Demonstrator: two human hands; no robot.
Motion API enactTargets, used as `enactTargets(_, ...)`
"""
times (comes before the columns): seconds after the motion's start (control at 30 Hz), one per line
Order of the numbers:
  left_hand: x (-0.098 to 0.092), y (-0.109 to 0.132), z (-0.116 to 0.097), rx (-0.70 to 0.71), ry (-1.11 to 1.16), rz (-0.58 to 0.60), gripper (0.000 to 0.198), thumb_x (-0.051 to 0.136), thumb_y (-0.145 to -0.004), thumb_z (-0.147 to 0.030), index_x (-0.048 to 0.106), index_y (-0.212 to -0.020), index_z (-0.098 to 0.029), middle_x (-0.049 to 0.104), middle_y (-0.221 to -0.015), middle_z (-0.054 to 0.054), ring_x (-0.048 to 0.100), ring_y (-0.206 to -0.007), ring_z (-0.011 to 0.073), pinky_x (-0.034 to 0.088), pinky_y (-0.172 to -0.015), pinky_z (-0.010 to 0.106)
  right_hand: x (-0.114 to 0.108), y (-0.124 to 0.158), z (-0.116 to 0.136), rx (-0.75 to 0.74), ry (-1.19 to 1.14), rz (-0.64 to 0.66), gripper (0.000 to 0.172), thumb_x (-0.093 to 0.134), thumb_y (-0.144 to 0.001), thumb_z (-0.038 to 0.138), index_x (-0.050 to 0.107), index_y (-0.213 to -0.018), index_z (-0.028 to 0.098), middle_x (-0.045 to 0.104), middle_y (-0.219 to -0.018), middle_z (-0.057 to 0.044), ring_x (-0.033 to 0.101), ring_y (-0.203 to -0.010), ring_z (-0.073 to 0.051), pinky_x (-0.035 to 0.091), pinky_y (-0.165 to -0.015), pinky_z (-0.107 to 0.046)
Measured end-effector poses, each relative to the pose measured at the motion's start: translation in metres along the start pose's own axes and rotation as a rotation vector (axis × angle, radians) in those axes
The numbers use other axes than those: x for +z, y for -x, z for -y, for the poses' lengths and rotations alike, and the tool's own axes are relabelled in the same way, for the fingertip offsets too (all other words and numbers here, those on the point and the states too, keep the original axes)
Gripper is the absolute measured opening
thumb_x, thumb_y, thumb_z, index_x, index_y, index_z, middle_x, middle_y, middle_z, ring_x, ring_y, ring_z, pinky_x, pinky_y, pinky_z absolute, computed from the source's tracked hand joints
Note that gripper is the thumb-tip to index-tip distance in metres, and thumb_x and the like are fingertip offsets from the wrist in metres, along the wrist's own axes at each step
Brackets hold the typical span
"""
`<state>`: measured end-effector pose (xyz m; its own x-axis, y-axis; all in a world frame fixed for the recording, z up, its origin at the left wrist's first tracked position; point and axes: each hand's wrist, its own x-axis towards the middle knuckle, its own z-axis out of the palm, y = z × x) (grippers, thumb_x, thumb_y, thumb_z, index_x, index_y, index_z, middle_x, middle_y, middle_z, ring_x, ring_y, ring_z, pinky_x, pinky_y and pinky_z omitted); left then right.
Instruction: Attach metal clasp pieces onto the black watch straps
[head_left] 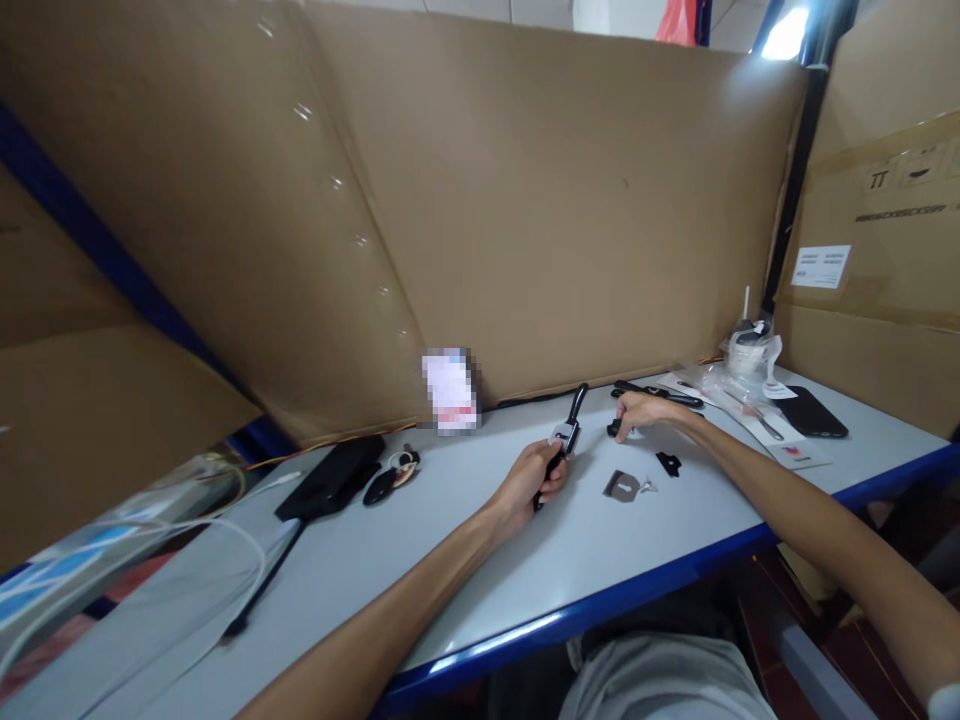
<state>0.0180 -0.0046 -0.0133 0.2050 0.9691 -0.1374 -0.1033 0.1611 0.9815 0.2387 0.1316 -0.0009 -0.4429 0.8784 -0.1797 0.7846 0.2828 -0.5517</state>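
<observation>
My left hand (534, 477) is closed round the lower end of a black handle-shaped part (568, 432) that carries a small grey metal piece and points up and away from me. My right hand (640, 409) rests on the grey table (450, 560), fingers curled on a small black part (615, 429). Just nearer me lie a grey metal plate (622, 486), a tiny screw beside it, and a small black piece (668, 463). A longer black bar (660, 394) lies behind my right hand.
A black phone (814, 411), clear plastic bags with papers (731, 395) and a wrapped white item (748, 347) sit at the right. At the left lie a black case (330, 477), a key fob (393, 476) and white cables (187, 540). Cardboard walls stand behind.
</observation>
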Motion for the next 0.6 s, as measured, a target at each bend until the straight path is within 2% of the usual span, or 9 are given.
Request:
enactTargets(0.23, -0.004, -0.001, 0.001, 0.008, 0.025, 0.026, 0.024, 0.05, -0.094, -0.034, 0.05, -0.079, -0.016, 0.036, -0.054, -0.007, 0.022, -0.039, 0.0038, 0.014, -0.036, 0.016, 0.006, -0.003, -0.001, 0.008, -0.253, -0.12, 0.016, 0.071, -0.064, 0.011, 0.058, -0.072, 0.016, 0.053, -0.047, 0.006, 0.046, -0.042, -0.008, 0.03, -0.041, -0.019)
enactTargets(0.33, -0.005, -0.002, 0.001, -0.01, 0.063, 0.037, 0.024, 0.05, -0.095, -0.035, 0.05, -0.08, -0.015, 0.035, -0.054, -0.008, 0.021, -0.039, 0.0036, 0.014, -0.036, 0.016, 0.001, 0.002, 0.004, -0.033, -0.468, -0.191, 0.015, 0.067, -0.065, 0.01, 0.058, -0.075, 0.016, 0.059, -0.049, 0.003, 0.054, -0.046, -0.011, 0.036, -0.042, -0.019)
enactTargets(0.47, -0.006, -0.004, -0.001, -0.048, 0.118, 0.032, 0.027, 0.045, -0.098, -0.036, 0.048, -0.08, -0.016, 0.034, -0.054, -0.008, 0.021, -0.039, 0.0033, 0.013, -0.036, 0.016, -0.001, 0.02, 0.026, -0.156, -0.825, -0.268, 0.011, 0.066, -0.064, 0.011, 0.058, -0.07, 0.015, 0.065, -0.055, -0.003, 0.061, -0.049, -0.013, 0.048, -0.046, -0.021)
enactTargets(0.6, -0.004, -0.005, -0.003, -0.074, 0.14, 0.011, 0.035, 0.041, -0.099, -0.045, 0.044, -0.078, -0.018, 0.033, -0.054, -0.009, 0.019, -0.039, 0.0031, 0.013, -0.036, 0.016, 0.016, 0.034, 0.059, -0.261, -0.982, -0.298, 0.01, 0.067, -0.065, 0.013, 0.058, -0.07, 0.016, 0.065, -0.056, -0.002, 0.063, -0.049, -0.015, 0.054, -0.047, -0.024)
